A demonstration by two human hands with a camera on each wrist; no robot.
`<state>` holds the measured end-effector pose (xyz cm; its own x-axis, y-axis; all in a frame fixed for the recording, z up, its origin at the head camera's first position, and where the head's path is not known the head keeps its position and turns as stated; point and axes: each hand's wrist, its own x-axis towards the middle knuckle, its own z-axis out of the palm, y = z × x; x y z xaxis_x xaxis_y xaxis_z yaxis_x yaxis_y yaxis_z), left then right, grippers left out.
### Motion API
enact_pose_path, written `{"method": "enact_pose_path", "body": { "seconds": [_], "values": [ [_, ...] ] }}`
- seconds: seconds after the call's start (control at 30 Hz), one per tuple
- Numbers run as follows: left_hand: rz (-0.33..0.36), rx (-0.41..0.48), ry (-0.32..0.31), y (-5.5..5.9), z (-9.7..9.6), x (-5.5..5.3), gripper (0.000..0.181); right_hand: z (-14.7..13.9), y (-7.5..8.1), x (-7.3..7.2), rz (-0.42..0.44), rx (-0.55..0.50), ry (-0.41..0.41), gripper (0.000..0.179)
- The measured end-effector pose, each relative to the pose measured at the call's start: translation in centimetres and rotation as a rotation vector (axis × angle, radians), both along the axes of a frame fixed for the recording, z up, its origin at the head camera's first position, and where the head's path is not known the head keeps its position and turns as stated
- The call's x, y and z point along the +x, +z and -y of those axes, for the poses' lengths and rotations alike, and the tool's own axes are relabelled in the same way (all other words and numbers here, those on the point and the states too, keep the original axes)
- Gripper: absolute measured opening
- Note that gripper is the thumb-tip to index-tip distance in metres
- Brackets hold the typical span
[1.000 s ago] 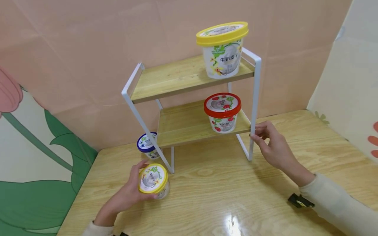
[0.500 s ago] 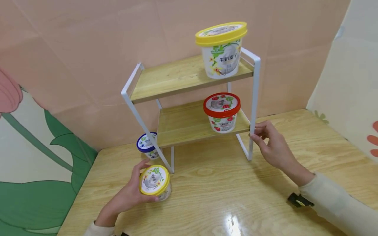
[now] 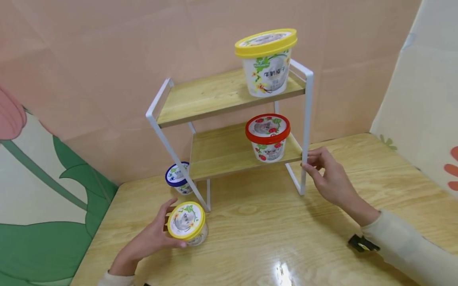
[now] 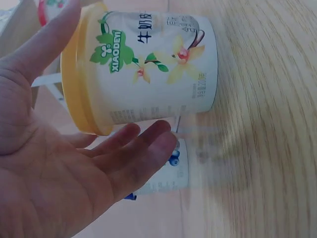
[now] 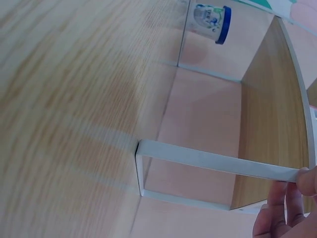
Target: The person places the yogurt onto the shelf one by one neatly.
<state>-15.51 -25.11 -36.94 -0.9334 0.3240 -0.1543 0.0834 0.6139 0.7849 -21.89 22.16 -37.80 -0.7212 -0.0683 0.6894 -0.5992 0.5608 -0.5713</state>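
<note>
A white tub with a yellow lid [image 3: 186, 221] and vanilla-flower print stands upright on the table, left of a two-tier shelf rack [image 3: 211, 93]. My left hand [image 3: 152, 238] is spread loosely around its left side. In the left wrist view, the thumb overlaps the lid and the fingers lie close along the wall. At the rack's right side, my right hand [image 3: 330, 178] pinches the white front leg near the lower board. A bigger yellow-lidded tub [image 3: 268, 73] sits on the upper board, and a red-lidded strawberry tub [image 3: 266, 139] on the lower one.
A blue-lidded blueberry tub [image 3: 177, 174] stands behind the rack's left front leg, near the back wall. Pink sheeting [image 3: 107, 79] backs the wooden table [image 3: 257, 238], and a panel with painted leaves [image 3: 39, 246] borders it at left.
My left hand has loosened from the small yellow-lidded tub, its fingers now slightly apart from the lid. The tub has shifted slightly toward me. My right hand keeps its place on the leg.
</note>
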Motion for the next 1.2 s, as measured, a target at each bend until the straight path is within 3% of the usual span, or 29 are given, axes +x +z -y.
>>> {"method": "enact_pose_path", "body": {
  "seconds": [0.6,1.2],
  "values": [
    [-0.092,-0.044,0.013,0.19,0.12,-0.29,0.1,0.05,0.11,0.3,0.005,0.01,-0.007,0.027],
    [-0.059,-0.022,0.045,-0.03,-0.7,-0.3,0.1,0.15,0.19,0.19,-0.011,0.002,0.004,0.029]
  ]
}}
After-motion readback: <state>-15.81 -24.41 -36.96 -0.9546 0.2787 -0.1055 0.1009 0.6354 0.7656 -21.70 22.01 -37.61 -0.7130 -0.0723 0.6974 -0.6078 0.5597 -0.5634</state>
